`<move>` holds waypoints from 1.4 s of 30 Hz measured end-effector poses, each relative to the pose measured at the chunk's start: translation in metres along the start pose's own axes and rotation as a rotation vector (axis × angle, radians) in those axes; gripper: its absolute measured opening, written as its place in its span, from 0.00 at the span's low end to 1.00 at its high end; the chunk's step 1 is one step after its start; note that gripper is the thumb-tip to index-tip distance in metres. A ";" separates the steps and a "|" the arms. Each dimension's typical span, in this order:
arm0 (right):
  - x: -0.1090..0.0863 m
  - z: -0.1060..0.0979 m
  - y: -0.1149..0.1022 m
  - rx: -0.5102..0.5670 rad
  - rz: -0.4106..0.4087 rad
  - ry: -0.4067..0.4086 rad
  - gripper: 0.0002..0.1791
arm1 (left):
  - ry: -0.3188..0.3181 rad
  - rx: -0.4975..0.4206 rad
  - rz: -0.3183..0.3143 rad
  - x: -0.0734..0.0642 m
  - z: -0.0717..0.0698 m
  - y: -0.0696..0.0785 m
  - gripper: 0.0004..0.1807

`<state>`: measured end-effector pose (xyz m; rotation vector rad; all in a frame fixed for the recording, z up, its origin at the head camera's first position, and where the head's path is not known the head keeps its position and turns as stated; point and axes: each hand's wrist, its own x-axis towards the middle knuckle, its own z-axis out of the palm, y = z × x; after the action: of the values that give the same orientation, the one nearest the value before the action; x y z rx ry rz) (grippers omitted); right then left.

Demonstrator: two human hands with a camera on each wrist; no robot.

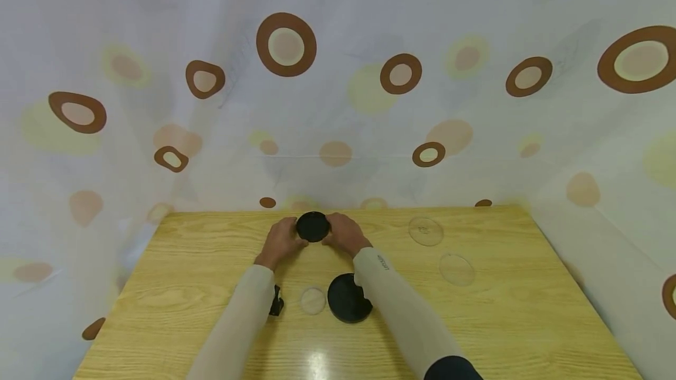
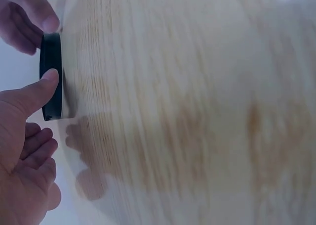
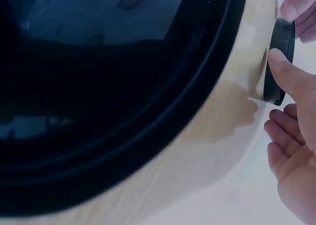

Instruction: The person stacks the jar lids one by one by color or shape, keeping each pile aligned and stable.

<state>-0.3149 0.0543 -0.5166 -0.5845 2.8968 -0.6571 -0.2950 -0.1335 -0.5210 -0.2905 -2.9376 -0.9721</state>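
Note:
Near the table's far edge, both hands hold a small, shallow black round lid [image 1: 313, 227] from opposite sides. My left hand [image 1: 281, 240] grips its left side, the thumb [image 2: 49, 79] pressed on the side wall in the left wrist view. My right hand [image 1: 345, 234] grips the right side, with its thumb [image 3: 278, 57] on the wall in the right wrist view. Edge-on, the lid lies close above the wood; whether it touches I cannot tell. A larger black round dish [image 1: 345, 301] with a raised rim lies below the right forearm, which partly covers it.
A small clear disc [image 1: 313, 300] lies left of the larger dish. Beside the left sleeve sits a small black object [image 1: 276, 304], partly hidden. Two clear round discs [image 1: 425, 231] lie at the right on the wooden table [image 1: 528, 309]. A patterned curtain [image 1: 338, 104] stands behind.

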 end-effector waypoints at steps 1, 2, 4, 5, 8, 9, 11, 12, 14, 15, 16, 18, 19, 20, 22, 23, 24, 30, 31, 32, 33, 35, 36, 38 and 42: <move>0.001 0.000 0.000 0.007 0.001 0.009 0.26 | 0.000 0.003 -0.001 0.000 0.000 0.000 0.35; 0.002 0.001 0.000 0.011 0.002 0.016 0.25 | 0.003 0.003 0.003 0.000 -0.001 0.000 0.35; 0.003 0.002 0.000 0.018 0.017 0.021 0.25 | -0.004 -0.011 0.010 0.001 -0.001 0.000 0.32; 0.004 0.002 -0.001 0.024 0.025 0.022 0.24 | -0.006 -0.016 0.020 0.001 -0.001 0.001 0.31; 0.004 0.003 -0.001 0.028 0.043 0.011 0.26 | -0.011 -0.041 0.034 0.003 -0.001 0.002 0.28; 0.004 0.003 -0.001 0.030 0.044 0.009 0.27 | -0.013 -0.045 0.035 0.003 -0.001 0.002 0.27; 0.003 0.002 -0.001 0.038 0.042 0.005 0.28 | -0.009 -0.048 0.031 0.003 -0.001 0.002 0.26; 0.003 0.002 -0.002 0.036 0.040 0.003 0.29 | -0.008 -0.049 0.027 0.003 -0.001 0.002 0.26; 0.002 0.002 -0.001 0.035 0.037 -0.001 0.29 | -0.009 -0.054 0.021 0.002 0.000 0.002 0.26; 0.002 0.002 -0.002 0.036 0.036 -0.002 0.29 | -0.008 -0.057 0.021 0.002 0.000 0.003 0.27; 0.001 0.001 -0.002 0.036 0.036 -0.003 0.29 | -0.008 -0.062 0.021 0.001 0.000 0.003 0.27; 0.001 0.000 -0.002 0.035 0.035 -0.001 0.30 | -0.010 -0.070 0.025 0.000 0.000 0.004 0.27; 0.000 0.000 -0.002 0.035 0.035 0.000 0.30 | -0.011 -0.072 0.026 0.000 0.000 0.005 0.27; 0.000 0.000 -0.002 0.038 0.034 0.002 0.30 | -0.010 -0.069 0.030 0.000 0.000 0.005 0.28; 0.000 -0.001 -0.003 0.040 0.032 0.001 0.30 | -0.016 -0.064 0.029 0.000 -0.001 0.005 0.28; 0.000 -0.002 -0.003 0.040 0.032 -0.001 0.30 | -0.020 -0.063 0.025 0.001 -0.001 0.005 0.28; 0.000 -0.002 -0.004 0.040 0.034 -0.005 0.30 | -0.023 -0.062 0.021 0.001 -0.001 0.005 0.28; -0.001 -0.007 -0.006 -0.003 0.041 -0.036 0.32 | -0.043 -0.073 -0.017 0.002 -0.004 0.005 0.31; -0.001 -0.008 -0.007 -0.012 0.038 -0.040 0.33 | -0.042 -0.069 -0.019 0.002 -0.004 0.005 0.32; -0.001 -0.009 -0.007 -0.013 0.037 -0.043 0.33 | -0.039 -0.059 -0.014 0.001 -0.004 0.005 0.32; -0.001 -0.010 -0.007 -0.016 0.034 -0.043 0.33 | -0.036 -0.058 -0.018 0.001 -0.005 0.005 0.33; -0.002 -0.011 -0.007 -0.025 0.029 -0.039 0.33 | -0.030 -0.063 -0.017 0.001 -0.005 0.005 0.34; -0.002 -0.012 -0.007 -0.028 0.028 -0.036 0.33 | -0.025 -0.065 -0.013 0.001 -0.005 0.005 0.34; -0.002 -0.012 -0.006 -0.031 0.032 -0.032 0.33 | -0.023 -0.074 -0.010 0.000 -0.006 0.007 0.34; -0.002 -0.012 -0.005 -0.043 0.033 -0.028 0.32 | -0.024 -0.081 -0.007 0.000 -0.006 0.009 0.33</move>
<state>-0.3134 0.0560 -0.5037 -0.5449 2.8941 -0.5787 -0.2931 -0.1302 -0.5111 -0.2966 -2.9274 -1.0978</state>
